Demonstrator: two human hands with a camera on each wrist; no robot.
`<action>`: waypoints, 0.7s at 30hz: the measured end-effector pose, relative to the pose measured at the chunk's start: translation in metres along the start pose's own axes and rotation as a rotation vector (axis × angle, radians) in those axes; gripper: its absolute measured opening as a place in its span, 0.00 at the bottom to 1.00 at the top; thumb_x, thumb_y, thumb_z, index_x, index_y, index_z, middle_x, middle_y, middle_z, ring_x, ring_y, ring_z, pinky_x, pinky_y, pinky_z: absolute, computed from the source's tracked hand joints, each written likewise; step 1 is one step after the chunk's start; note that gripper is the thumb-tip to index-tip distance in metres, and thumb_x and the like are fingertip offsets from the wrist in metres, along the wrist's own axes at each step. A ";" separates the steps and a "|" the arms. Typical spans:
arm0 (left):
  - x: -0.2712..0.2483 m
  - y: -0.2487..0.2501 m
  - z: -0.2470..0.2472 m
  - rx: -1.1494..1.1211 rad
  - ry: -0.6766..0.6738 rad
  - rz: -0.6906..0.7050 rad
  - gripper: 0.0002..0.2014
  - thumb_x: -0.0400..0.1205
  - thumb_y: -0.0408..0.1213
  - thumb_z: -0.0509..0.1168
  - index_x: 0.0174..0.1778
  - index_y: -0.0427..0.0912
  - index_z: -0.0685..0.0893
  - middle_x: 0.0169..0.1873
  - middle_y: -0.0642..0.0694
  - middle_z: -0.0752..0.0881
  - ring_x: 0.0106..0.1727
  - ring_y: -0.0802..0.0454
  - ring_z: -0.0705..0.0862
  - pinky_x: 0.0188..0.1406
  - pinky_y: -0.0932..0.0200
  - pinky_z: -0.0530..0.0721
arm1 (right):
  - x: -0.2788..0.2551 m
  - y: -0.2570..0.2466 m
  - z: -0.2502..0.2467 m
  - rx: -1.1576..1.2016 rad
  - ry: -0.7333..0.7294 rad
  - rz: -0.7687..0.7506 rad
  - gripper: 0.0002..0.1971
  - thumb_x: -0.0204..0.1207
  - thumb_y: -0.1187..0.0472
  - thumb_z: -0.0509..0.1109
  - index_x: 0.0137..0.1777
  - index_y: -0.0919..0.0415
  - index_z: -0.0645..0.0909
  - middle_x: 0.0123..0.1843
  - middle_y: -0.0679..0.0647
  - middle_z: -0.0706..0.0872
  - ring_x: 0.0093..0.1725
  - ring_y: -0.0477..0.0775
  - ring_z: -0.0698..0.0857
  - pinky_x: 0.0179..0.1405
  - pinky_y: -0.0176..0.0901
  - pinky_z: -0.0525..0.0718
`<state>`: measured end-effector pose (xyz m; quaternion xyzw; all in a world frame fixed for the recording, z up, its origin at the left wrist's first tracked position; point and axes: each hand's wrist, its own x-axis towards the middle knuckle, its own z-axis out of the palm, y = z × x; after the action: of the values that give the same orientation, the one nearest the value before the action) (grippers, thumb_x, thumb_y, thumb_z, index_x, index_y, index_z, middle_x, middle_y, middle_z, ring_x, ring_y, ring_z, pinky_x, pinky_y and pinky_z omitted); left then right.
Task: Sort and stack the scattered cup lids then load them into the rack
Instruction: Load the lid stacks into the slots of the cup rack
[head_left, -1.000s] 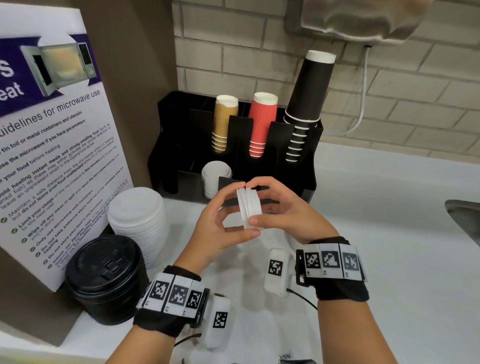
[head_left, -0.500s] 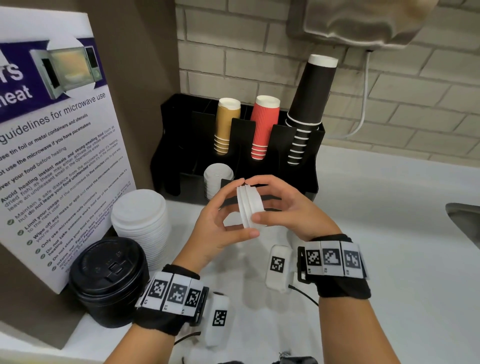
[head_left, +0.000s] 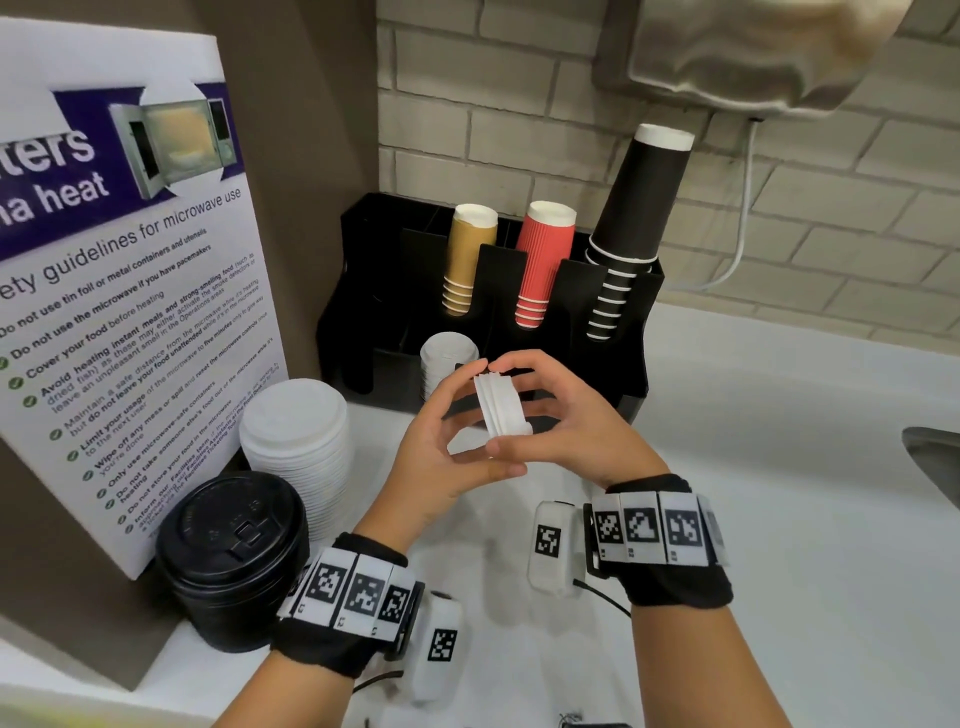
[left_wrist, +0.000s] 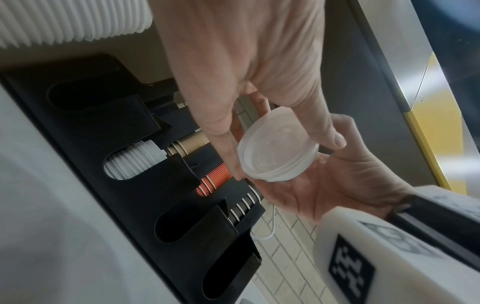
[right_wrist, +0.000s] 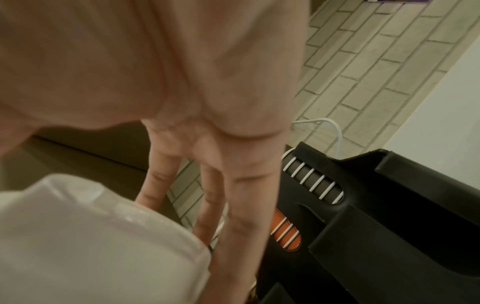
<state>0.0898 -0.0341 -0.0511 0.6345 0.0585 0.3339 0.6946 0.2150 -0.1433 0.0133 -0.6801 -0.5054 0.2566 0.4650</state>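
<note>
Lids (head_left: 500, 405) edge-on overhead, round face (left_wrist: 278, 153) from left wrist, both hands gripping.

Both hands raised, left hand (head_left: 447, 447) and right hand (head_left: 566, 426) fingers curled, pinching.

- I count two hands, my left hand (head_left: 447, 441) and right hand (head_left: 566, 426), both gripping one short stack of small white lids (head_left: 501, 405); about three layers show, exact number unclear.
- One black rack (head_left: 363, 291).
- Three cup stacks in it: one tan (head_left: 467, 254), one red (head_left: 545, 260), one black (head_left: 634, 218).
- One row of small white lids (head_left: 447, 358) in a front slot.
- One tall stack of large white lids (head_left: 298, 441).
- One stack of black lids (head_left: 234, 556).
- One microwave sign (head_left: 119, 291).
</note>
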 end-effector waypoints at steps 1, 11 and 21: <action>0.000 -0.001 -0.002 -0.005 0.008 -0.006 0.46 0.60 0.36 0.83 0.73 0.63 0.72 0.63 0.65 0.80 0.67 0.59 0.81 0.50 0.58 0.87 | 0.003 -0.002 0.000 -0.012 -0.008 -0.001 0.32 0.61 0.59 0.85 0.61 0.36 0.76 0.56 0.42 0.84 0.53 0.40 0.86 0.46 0.33 0.86; -0.004 -0.019 -0.015 0.252 0.062 -0.335 0.16 0.76 0.43 0.75 0.58 0.60 0.81 0.63 0.55 0.79 0.57 0.57 0.84 0.37 0.73 0.83 | 0.135 -0.002 0.002 -0.534 0.093 -0.052 0.35 0.63 0.58 0.83 0.68 0.57 0.70 0.62 0.57 0.77 0.61 0.57 0.77 0.50 0.43 0.74; -0.007 -0.015 -0.017 0.279 0.038 -0.405 0.14 0.78 0.41 0.74 0.58 0.55 0.83 0.61 0.54 0.80 0.55 0.55 0.84 0.35 0.76 0.81 | 0.177 0.026 0.030 -1.037 -0.078 0.050 0.37 0.61 0.58 0.81 0.68 0.61 0.66 0.62 0.62 0.77 0.57 0.66 0.80 0.49 0.53 0.80</action>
<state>0.0822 -0.0233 -0.0702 0.6933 0.2432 0.1885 0.6517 0.2655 0.0302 -0.0015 -0.8228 -0.5668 0.0085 0.0413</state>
